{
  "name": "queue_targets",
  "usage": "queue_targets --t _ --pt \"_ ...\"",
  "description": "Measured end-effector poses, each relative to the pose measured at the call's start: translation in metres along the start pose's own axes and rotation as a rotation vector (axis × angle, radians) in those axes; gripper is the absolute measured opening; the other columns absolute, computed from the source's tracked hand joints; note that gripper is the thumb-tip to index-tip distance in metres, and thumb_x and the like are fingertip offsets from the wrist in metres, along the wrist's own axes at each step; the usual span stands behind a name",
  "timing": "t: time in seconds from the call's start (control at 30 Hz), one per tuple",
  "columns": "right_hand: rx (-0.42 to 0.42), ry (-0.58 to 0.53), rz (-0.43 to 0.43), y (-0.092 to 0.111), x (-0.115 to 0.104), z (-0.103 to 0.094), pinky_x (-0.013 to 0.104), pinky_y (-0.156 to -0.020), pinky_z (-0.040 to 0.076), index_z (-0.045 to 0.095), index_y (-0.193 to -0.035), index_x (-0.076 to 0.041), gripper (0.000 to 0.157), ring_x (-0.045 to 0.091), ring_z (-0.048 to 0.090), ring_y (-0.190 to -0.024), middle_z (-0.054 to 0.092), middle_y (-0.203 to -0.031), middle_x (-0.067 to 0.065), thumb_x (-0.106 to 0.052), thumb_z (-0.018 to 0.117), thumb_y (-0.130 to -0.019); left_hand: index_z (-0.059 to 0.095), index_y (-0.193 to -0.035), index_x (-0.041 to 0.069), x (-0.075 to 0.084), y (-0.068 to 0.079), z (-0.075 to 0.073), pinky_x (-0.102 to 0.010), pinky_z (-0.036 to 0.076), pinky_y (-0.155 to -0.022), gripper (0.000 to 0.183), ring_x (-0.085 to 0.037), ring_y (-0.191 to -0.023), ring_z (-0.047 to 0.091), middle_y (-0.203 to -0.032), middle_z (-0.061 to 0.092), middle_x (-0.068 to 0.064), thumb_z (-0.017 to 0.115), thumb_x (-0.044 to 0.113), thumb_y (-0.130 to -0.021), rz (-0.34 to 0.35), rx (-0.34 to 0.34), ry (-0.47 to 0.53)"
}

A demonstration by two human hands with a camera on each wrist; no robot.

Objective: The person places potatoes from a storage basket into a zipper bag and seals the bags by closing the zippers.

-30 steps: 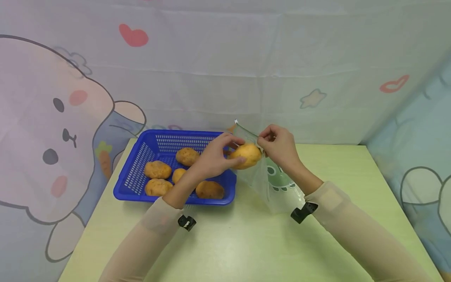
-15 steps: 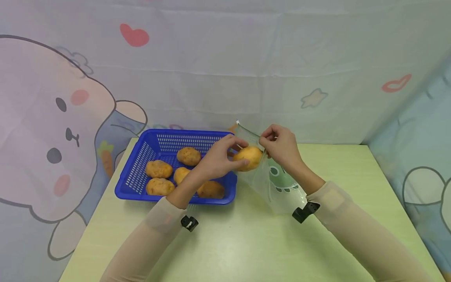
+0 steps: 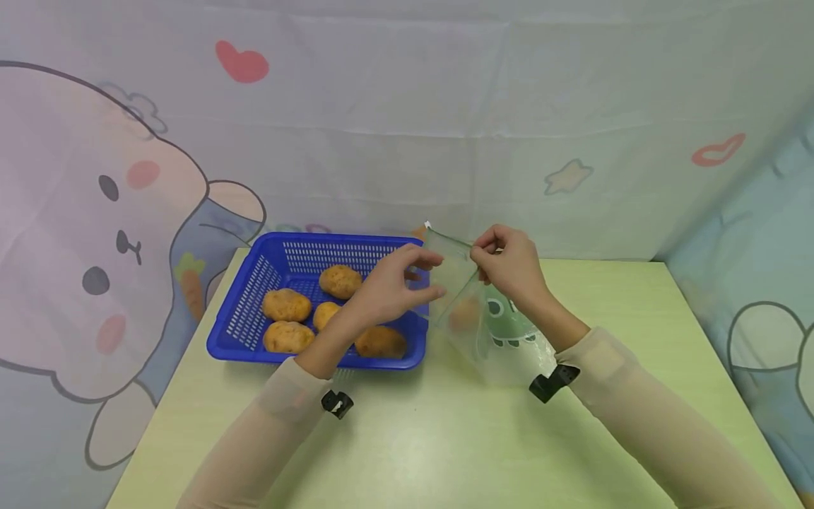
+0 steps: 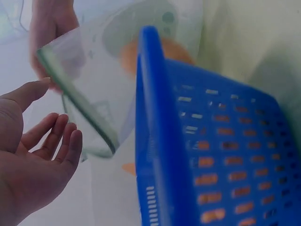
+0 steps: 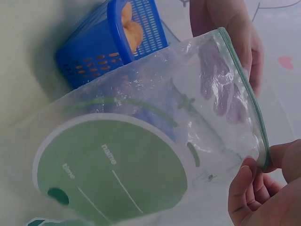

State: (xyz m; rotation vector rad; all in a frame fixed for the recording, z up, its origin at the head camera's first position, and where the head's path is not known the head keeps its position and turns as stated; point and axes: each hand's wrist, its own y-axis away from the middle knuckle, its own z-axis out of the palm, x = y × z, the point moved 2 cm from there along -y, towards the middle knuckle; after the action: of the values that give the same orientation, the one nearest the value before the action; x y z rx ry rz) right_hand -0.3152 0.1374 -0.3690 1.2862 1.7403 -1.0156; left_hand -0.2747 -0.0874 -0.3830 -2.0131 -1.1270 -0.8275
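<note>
Potato [image 3: 465,314] in bag [image 3: 499,366], just past left hand [image 3: 396,284] — loosely spread, holding nothing. Pinching bag edge with right hand [image 3: 513,264] — basket [image 3: 242,304] alongside.

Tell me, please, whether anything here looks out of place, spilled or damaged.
The cartoon animal on the backdrop looks odd: it lies sideways instead of upright. Otherwise, nothing stands out around the potatoes, blue basket and bag.

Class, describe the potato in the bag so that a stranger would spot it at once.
Right of the blue basket on the table, the right hand pinches the rim of a see-through bag. Seen from the head camera, the potato shows hazily through it, left of the green print. Unlike the other potatoes, it is outside the basket.
</note>
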Motion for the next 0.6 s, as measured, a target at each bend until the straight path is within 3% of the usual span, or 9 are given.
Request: queue_targets --t 0.2,0.37,0.6 --pt "-0.005 -0.002 0.006 0.001 0.001 -0.003 0.035 -0.059 0.061 0.068 -0.099 -0.002 0.007 0.025 0.066 -0.059 0.064 -0.082 0.011 -0.006 0.062 -0.096 0.066 -0.139 0.007 0.001 0.012 -0.017 -0.044 0.053 -0.107 0.049 -0.029 -0.125 0.061 -0.133 0.064 -0.008 0.082 0.026 -0.096 -0.019 0.016 0.016" --pt "-0.034 -0.029 0.016 0.002 0.003 -0.007 0.035 -0.062 0.062 0.067 -0.101 0.001 0.009 0.022 0.067 -0.061 0.066 -0.085 0.014 -0.005 0.062 -0.097 0.065 -0.139 0.008 -0.012 0.027 -0.03 -0.051 0.05 -0.11 0.049 -0.031 -0.128 0.06 -0.134 0.062 -0.008 0.081 0.028 -0.097 -0.05 0.024 0.036" --pt "-0.089 -0.068 0.035 0.002 0.008 -0.012 0.035 -0.065 0.063 0.067 -0.103 0.003 0.01 0.021 0.069 -0.063 0.065 -0.087 0.014 -0.004 0.063 -0.097 0.067 -0.137 0.014 -0.031 0.046 -0.045 -0.048 0.052 -0.108 0.047 -0.024 -0.126 0.061 -0.134 0.064 0.0 0.082 0.033 -0.096 -0.109 0.045 -0.017"
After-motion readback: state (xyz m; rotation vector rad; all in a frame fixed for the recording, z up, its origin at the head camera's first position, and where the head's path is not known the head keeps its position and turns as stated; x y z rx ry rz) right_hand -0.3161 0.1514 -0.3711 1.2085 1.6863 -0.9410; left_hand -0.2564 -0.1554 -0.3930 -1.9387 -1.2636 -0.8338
